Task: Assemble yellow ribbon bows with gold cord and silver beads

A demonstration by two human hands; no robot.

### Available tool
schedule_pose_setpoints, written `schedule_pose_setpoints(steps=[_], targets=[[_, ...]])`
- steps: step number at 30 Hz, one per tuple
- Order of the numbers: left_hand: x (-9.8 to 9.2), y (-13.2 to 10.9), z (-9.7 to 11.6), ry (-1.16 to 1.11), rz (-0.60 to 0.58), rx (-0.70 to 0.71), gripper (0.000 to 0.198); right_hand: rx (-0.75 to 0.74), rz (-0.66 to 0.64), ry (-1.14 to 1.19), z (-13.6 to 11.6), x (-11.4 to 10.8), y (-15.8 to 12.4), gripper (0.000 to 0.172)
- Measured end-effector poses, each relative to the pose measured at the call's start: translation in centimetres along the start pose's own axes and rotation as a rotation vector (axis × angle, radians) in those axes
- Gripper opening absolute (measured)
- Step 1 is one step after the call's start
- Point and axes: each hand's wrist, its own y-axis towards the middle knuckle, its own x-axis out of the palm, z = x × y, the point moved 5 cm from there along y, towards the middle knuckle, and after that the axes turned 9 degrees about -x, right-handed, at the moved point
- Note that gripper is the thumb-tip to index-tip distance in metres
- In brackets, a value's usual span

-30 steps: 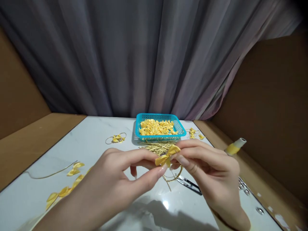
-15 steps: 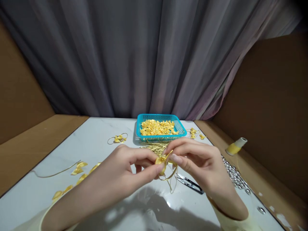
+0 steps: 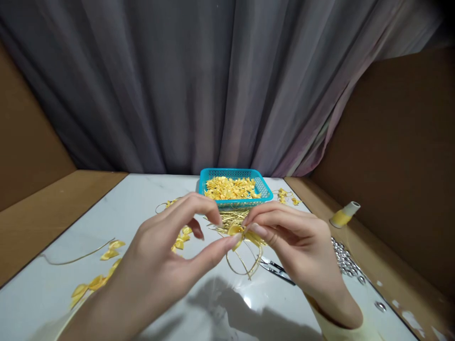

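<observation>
My right hand (image 3: 298, 246) pinches a yellow satin ribbon bow (image 3: 235, 231) between thumb and fingertips above the table. A thin gold cord loop (image 3: 245, 271) hangs below the bow. My left hand (image 3: 170, 246) is open, its index finger lifted well away from the thumb; the thumb tip is at the bow's left side, and I cannot tell whether it presses on it. Under and behind the hands lies a bundle of gold cords (image 3: 231, 219). Black-handled thread snips (image 3: 277, 271) rest on the table below my right hand, partly hidden by it.
A turquoise basket (image 3: 266, 196) of yellow ribbon pieces stands at the back. More yellow bows (image 3: 95, 282) lie on the left, near a loose gold cord (image 3: 76, 259). Silver rings (image 3: 346, 260) and a yellow thread spool (image 3: 344, 215) are on the right. A grey curtain (image 3: 177, 85) hangs behind.
My left index finger has lifted off the bow and the left hand has opened. The bow stays in my right fingers, and the cord loop now hangs lower and wider.
</observation>
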Motion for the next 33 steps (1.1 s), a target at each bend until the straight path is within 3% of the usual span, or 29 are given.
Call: schedule_pose_setpoints(steps=[2,5,7,9,11,13,15,20,23,28,33], targets=[[0.1,-1.0,0.8,0.171,0.07,0.145,0.018,-0.016,-0.003,-0.008,-0.1,0.1,0.0,0.015],[0.8,-1.4,1.2,0.285,-0.023,0.156,0.021,-0.022,-0.01,-0.01,-0.3,0.1,-0.1,0.016],[0.8,-1.0,1.0,0.238,-0.074,0.05,0.019,-0.025,-0.012,-0.008,-0.4,0.1,-0.1,0.016],[0.7,-0.3,0.3,0.116,-0.135,-0.144,0.017,-0.025,-0.009,-0.011,-0.4,0.1,-0.1,0.016],[1.3,0.2,-0.6,-0.033,-0.305,-0.339,0.023,-0.019,-0.006,-0.017,-0.4,0.1,-0.1,0.016],[2.2,0.4,-0.7,-0.156,-0.524,-0.382,0.029,-0.013,-0.012,-0.019,-0.3,0.2,-0.1,0.016],[2.6,0.7,-0.7,-0.223,-0.604,-0.375,0.031,-0.006,-0.006,-0.019,-0.1,0.2,-0.1,0.015],[2.7,0.7,-0.8,-0.279,-0.563,-0.402,0.031,0.033,0.043,-0.011,0.1,-0.3,-0.3,0.013],[2.6,0.7,-0.9,-0.258,-0.533,-0.427,0.032,-0.002,-0.012,0.016,-0.3,-0.3,-0.4,0.013],[2.8,0.8,-1.1,-0.294,-0.558,-0.432,0.03,-0.008,-0.122,0.005,-0.7,0.0,-0.5,0.015],[3.1,0.9,-1.3,-0.411,-0.616,-0.478,0.031,-0.019,-0.12,0.011,-0.6,0.2,-0.4,0.016]])
